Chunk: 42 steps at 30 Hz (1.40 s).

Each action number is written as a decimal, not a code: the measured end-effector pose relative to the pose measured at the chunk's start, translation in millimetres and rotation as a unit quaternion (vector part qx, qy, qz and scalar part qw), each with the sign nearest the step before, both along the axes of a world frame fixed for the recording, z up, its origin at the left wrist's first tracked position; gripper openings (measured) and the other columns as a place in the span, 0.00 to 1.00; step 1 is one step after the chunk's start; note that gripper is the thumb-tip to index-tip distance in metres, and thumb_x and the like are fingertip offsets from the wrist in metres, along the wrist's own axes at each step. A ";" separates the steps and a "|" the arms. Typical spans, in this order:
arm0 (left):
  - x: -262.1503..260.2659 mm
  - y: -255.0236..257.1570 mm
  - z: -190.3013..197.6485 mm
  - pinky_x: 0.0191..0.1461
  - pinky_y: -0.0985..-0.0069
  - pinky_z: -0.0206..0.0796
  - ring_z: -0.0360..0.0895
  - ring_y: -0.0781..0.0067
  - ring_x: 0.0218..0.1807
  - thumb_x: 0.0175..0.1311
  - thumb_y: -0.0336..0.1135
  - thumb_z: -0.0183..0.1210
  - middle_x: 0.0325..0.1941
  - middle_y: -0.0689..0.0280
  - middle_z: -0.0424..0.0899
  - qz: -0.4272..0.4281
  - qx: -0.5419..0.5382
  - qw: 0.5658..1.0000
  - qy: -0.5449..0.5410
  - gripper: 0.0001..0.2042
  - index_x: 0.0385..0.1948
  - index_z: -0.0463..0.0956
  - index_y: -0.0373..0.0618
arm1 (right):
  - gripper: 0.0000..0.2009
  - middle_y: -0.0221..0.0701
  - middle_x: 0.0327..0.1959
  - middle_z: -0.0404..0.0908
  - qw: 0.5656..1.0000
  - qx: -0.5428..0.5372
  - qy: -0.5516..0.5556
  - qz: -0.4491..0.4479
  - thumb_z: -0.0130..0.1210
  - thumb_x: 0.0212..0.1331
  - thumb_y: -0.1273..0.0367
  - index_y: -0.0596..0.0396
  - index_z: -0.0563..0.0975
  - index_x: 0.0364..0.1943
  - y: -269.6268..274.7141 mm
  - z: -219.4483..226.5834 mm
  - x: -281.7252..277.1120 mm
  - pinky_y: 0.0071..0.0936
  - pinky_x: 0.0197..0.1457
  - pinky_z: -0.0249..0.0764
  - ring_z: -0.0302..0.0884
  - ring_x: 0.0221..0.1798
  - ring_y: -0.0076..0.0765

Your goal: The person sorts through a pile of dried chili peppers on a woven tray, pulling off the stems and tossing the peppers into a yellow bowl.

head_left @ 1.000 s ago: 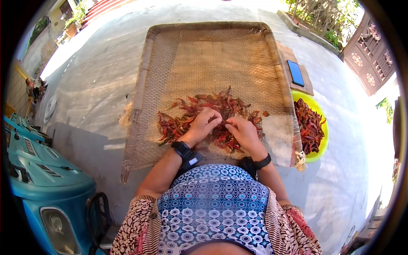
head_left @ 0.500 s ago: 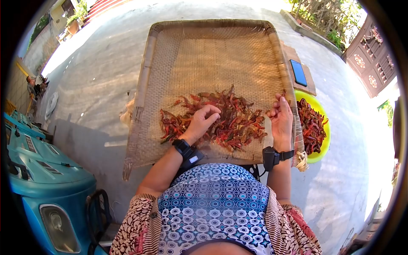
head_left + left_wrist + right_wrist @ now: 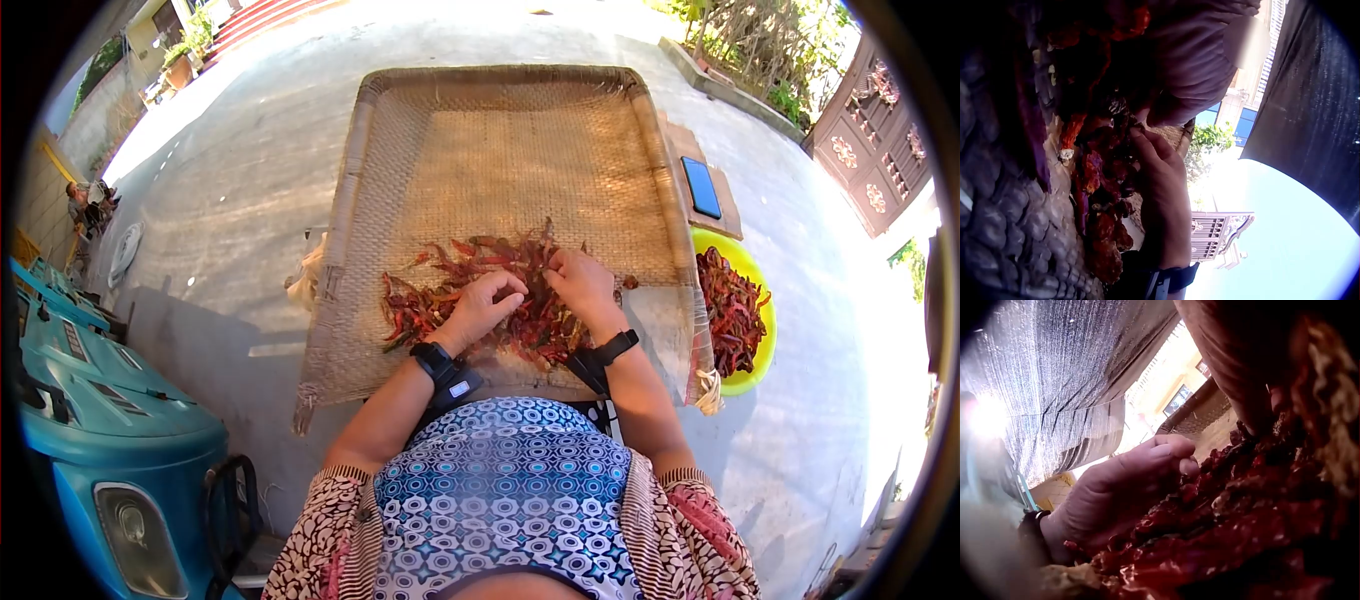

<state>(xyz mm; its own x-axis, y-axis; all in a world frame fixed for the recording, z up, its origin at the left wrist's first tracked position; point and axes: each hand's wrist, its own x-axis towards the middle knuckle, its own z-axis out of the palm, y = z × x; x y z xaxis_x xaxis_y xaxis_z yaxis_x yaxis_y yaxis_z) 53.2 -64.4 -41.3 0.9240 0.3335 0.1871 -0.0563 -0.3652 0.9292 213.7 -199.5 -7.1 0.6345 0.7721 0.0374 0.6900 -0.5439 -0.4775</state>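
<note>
A heap of dried red chili peppers (image 3: 545, 335) lies on the near part of a woven tray (image 3: 520, 150). My right hand (image 3: 585, 290) reaches into the heap's right side; its thumb and fingertips pinch a dark chili there in the left wrist view. My left hand (image 3: 482, 312) hovers low over the middle of the heap, fingers loosely bent, and no chili shows in it. Seen from the right wrist, the left thumb and fingertips (image 3: 1188, 466) are close beside the peppers. A yellow basin (image 3: 712, 238) full of red chilies (image 3: 730, 310) stands right of the tray.
A phone (image 3: 701, 187) lies on cardboard (image 3: 728, 214) beside the tray's right edge. To the left stands a blue vehicle (image 3: 130, 440) with a headlight. Farther off are a brown gate (image 3: 875, 140) and a seated person (image 3: 90, 205).
The hands were together over the heap; then my right hand swung right to the tray edge by the basin. Now it is back in the heap. My left hand has barely moved.
</note>
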 end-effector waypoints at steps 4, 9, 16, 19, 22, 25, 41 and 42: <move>-0.5 -1.0 -0.7 0.51 0.78 0.69 0.76 0.80 0.44 0.67 0.34 0.57 0.40 0.68 0.79 0.007 0.000 1.000 -0.003 0.11 0.48 0.75 0.41 | 0.11 0.35 0.37 0.81 0.999 0.039 -0.021 0.007 0.56 0.56 0.61 0.49 0.79 0.39 -5.5 5.2 -3.9 0.42 0.43 0.73 0.79 0.43 0.48; -0.3 -0.3 -0.3 0.54 0.78 0.67 0.75 0.79 0.44 0.71 0.36 0.53 0.41 0.68 0.78 0.000 -0.094 0.996 -0.005 0.20 0.62 0.65 0.43 | 0.10 0.37 0.33 0.82 0.989 0.113 0.084 0.043 0.55 0.59 0.64 0.53 0.78 0.40 -24.4 32.0 -30.8 0.35 0.39 0.73 0.79 0.36 0.45; 0.6 0.1 -5.1 0.53 0.80 0.66 0.74 0.80 0.45 0.73 0.37 0.51 0.41 0.71 0.77 -0.005 -0.121 0.992 -0.025 0.15 0.55 0.71 0.41 | 0.11 0.27 0.26 0.78 0.911 0.243 0.329 0.060 0.56 0.62 0.66 0.61 0.76 0.41 -29.3 5.1 -45.3 0.18 0.27 0.68 0.71 0.23 0.17; -0.7 5.7 -7.8 0.53 0.81 0.66 0.74 0.80 0.45 0.73 0.37 0.50 0.42 0.70 0.78 -0.006 -0.087 0.996 -0.007 0.12 0.48 0.74 0.40 | 0.10 0.26 0.26 0.77 0.896 0.231 0.374 0.068 0.56 0.63 0.66 0.61 0.76 0.39 -31.2 7.4 -46.8 0.17 0.26 0.67 0.69 0.22 0.15; 0.3 8.9 -11.1 0.53 0.80 0.66 0.75 0.80 0.45 0.73 0.38 0.50 0.41 0.70 0.79 -0.005 -0.149 0.989 -0.016 0.11 0.44 0.74 0.40 | 0.09 0.26 0.26 0.77 0.872 0.239 0.424 0.056 0.55 0.63 0.67 0.59 0.76 0.38 -33.7 9.5 -46.9 0.17 0.26 0.67 0.69 0.22 0.15; -2.0 6.1 -6.2 0.53 0.80 0.67 0.75 0.80 0.44 0.73 0.38 0.50 0.41 0.69 0.79 0.000 -0.184 0.983 -0.031 0.10 0.43 0.75 0.41 | 0.07 0.25 0.26 0.77 0.858 0.247 0.447 0.057 0.54 0.64 0.67 0.57 0.75 0.38 -36.4 3.8 -43.0 0.16 0.27 0.67 0.69 0.22 0.15; -6.5 5.8 5.2 0.49 0.80 0.66 0.75 0.81 0.41 0.71 0.46 0.52 0.35 0.71 0.80 -0.013 -0.211 0.977 0.000 0.14 0.36 0.77 0.46 | 0.08 0.23 0.26 0.77 0.842 0.226 0.489 0.033 0.53 0.65 0.65 0.55 0.73 0.34 -37.6 3.2 -45.9 0.15 0.26 0.66 0.69 0.22 0.15; -5.8 6.9 3.6 0.49 0.80 0.66 0.74 0.81 0.41 0.71 0.45 0.53 0.35 0.71 0.80 -0.012 -0.217 0.976 0.000 0.13 0.37 0.77 0.46 | 0.08 0.24 0.26 0.77 0.846 0.222 0.483 0.037 0.53 0.65 0.65 0.55 0.73 0.34 -37.1 2.3 -45.4 0.15 0.26 0.66 0.69 0.21 0.15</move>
